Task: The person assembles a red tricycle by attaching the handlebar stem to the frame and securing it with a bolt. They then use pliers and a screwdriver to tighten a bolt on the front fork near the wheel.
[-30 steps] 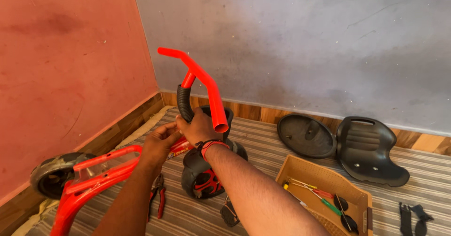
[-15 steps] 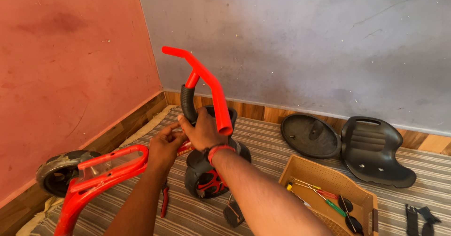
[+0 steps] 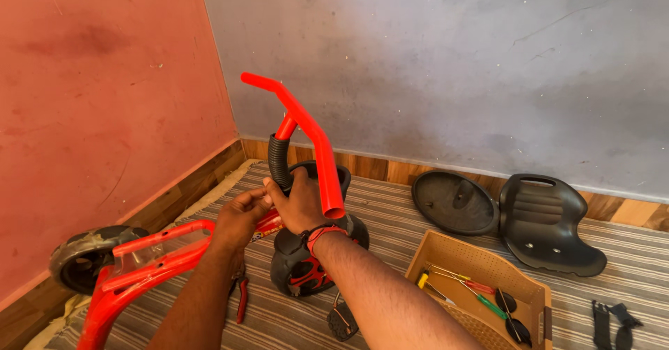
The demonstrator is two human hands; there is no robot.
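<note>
A small red tricycle stands partly put together on a striped mat. Its red handlebar rises over a black ribbed sleeve and a black front wheel with a red hub. My right hand grips the steering column just below the handlebar. My left hand holds the front end of the red frame where it meets the column. A black rear wheel sits at the frame's far left.
A tan basket holds screwdrivers and small parts at the right. A black seat and a black round disc lie by the wall. Red-handled pliers, a pedal and a black strap lie on the mat.
The view has shifted slightly. Both hands stay at the joint between frame and steering column, with the right hand settling a little lower on the column.
</note>
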